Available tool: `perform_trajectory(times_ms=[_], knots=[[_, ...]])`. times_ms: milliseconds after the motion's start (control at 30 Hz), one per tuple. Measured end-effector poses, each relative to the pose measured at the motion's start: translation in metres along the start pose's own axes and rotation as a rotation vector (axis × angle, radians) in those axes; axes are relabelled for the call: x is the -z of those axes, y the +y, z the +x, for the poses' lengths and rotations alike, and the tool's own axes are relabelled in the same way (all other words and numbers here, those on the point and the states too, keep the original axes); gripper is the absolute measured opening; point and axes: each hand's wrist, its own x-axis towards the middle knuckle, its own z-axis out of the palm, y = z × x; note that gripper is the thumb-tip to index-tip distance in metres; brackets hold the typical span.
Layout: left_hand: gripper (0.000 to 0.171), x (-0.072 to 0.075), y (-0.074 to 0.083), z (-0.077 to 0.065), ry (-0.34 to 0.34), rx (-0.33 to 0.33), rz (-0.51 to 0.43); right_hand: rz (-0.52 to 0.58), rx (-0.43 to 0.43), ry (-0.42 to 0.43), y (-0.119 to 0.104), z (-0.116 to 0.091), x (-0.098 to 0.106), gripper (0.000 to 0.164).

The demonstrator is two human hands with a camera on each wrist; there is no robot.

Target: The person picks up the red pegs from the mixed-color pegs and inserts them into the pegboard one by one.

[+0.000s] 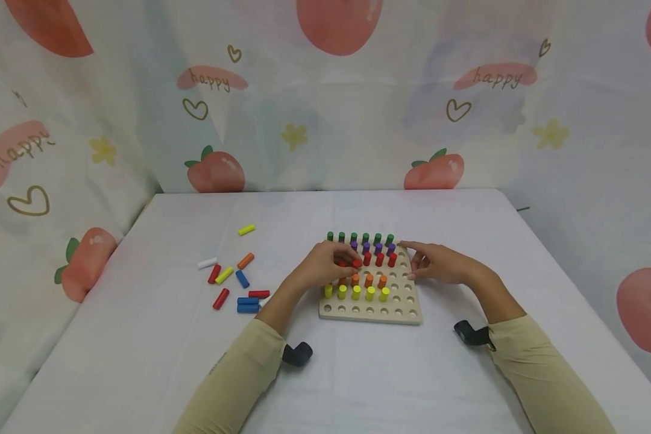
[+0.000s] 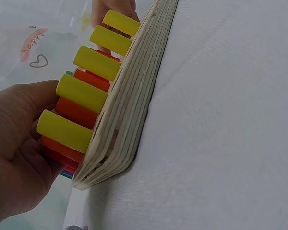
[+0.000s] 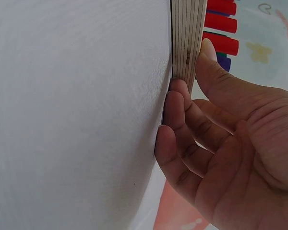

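The left hand [image 1: 328,264] is over the wooden board [image 1: 362,317], its fingers pinching a red peg [image 1: 356,264] beside the board's other red pegs [image 1: 380,260]. The right hand [image 1: 440,263] holds the board's right edge. Loose pegs [image 1: 221,299] lie on the white surface [image 1: 374,374], left of the board.

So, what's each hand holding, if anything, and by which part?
The right hand grips the wooden board by its right edge. The left hand is at a red peg; whether it's held can't be told.
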Motion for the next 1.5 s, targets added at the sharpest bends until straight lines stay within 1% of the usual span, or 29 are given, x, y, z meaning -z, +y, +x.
perform_trajectory(times_ms=[600,1033,1233,1500], knots=[[0.016,0.001,0.002,0.000,0.011,0.011,-0.006,-0.012,0.000,0.006,-0.004,-0.002,0.003,0.080],[0.017,0.003,-0.001,-0.002,-0.013,-0.022,0.009,0.008,-0.011,0.004,-0.003,0.000,0.001,0.081],[0.020,0.007,-0.001,-0.004,-0.031,-0.041,0.007,0.005,-0.013,0.003,-0.001,0.000,0.001,0.082],[0.022,0.015,0.002,-0.010,-0.050,-0.022,0.007,0.009,-0.018,-0.003,0.000,-0.001,0.001,0.081]])
